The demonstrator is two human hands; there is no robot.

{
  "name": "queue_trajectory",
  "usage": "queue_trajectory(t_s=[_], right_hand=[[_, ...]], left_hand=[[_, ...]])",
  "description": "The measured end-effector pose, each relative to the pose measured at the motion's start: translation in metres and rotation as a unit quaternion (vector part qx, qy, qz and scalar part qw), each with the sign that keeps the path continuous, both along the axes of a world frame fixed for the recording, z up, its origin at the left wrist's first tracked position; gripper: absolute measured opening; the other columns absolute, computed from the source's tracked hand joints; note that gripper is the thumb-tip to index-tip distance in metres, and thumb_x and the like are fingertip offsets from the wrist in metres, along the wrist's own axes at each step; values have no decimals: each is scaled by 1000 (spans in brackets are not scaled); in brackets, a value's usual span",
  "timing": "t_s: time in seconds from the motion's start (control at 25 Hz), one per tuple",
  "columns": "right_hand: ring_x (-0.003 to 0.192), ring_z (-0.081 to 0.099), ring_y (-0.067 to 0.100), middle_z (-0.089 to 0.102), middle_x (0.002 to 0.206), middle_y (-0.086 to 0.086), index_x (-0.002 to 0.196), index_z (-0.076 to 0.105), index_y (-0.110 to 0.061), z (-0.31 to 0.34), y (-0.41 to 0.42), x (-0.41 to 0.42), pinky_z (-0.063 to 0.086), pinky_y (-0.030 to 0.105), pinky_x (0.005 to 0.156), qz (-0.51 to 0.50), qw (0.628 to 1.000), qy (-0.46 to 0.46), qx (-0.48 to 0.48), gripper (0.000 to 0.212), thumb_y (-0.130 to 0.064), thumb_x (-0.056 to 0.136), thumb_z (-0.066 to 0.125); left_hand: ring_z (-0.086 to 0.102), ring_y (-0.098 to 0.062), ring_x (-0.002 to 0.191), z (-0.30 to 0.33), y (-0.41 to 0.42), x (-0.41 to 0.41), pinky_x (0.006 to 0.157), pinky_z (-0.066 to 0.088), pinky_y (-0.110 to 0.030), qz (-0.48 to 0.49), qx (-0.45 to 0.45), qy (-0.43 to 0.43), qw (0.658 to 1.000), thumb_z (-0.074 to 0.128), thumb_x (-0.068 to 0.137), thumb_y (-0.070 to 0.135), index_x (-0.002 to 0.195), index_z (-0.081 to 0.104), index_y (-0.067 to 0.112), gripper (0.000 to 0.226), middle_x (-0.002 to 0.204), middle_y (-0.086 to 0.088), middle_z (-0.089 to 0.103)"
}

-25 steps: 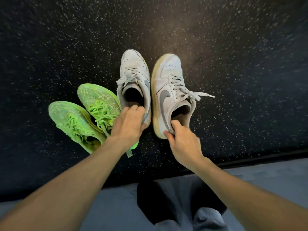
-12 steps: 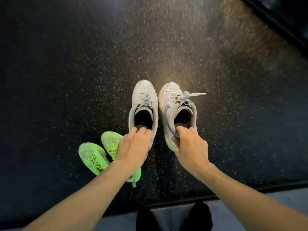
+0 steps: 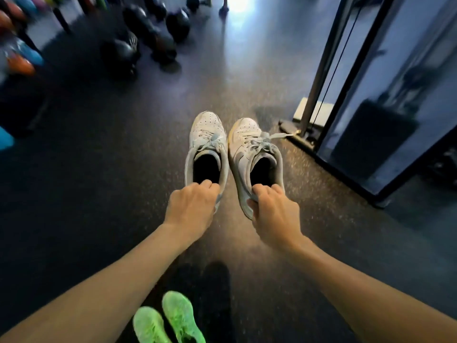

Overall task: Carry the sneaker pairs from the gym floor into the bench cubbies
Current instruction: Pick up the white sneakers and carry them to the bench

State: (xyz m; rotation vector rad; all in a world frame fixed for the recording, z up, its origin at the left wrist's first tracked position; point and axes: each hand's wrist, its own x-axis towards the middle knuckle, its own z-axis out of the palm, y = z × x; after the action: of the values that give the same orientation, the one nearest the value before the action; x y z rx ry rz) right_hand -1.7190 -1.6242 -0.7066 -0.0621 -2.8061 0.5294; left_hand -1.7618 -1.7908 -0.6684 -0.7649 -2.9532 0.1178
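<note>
Our green sneakers [image 3: 170, 320] are cut off below. Our left hand [image 3: 191, 210] grips the left white sneaker [image 3: 207, 149] by its heel. Our right hand [image 3: 274, 214] pinches the right white sneaker [image 3: 254, 154] likewise.

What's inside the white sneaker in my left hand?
The left white sneaker shows only a dark opening; nothing visible inside. The left hand grips its heel, fingertips hooked in. The toe interior is hidden.

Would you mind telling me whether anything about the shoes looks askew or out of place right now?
One lace of the white leather sneaker in the right hand trails loose sideways. The white sneaker in the left hand looks tidy. The neon green knit sneakers lie on the speckled dark floor.
</note>
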Motion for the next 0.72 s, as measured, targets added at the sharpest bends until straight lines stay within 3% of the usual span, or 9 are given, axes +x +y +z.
queue_trajectory(t_s=[0.36,0.48,0.72], right_hand=[[87,50,24,64,93,2,101,56,-16,335,29,-15,26,29,53,0,973,216,76,14,-19,87,58],[87,52,24,66,94,2,102,56,-16,421,34,4,18,26,52,-14,956,272,106,16,-18,86,59],[95,52,25,65,99,2,108,55,-16,540,52,48,28,29,54,-51,932,321,162,19,-21,89,54]], left_hand=[[60,-23,87,339,19,7,56,36,-32,-21,35,230,972,58,90,23,99,53,19,11,100,0,59],[60,-24,89,420,22,26,56,40,-34,-30,58,278,958,52,93,30,95,50,19,12,100,0,57],[60,-24,94,527,34,66,61,45,-33,-57,89,342,934,54,92,28,95,51,21,9,102,0,58]])
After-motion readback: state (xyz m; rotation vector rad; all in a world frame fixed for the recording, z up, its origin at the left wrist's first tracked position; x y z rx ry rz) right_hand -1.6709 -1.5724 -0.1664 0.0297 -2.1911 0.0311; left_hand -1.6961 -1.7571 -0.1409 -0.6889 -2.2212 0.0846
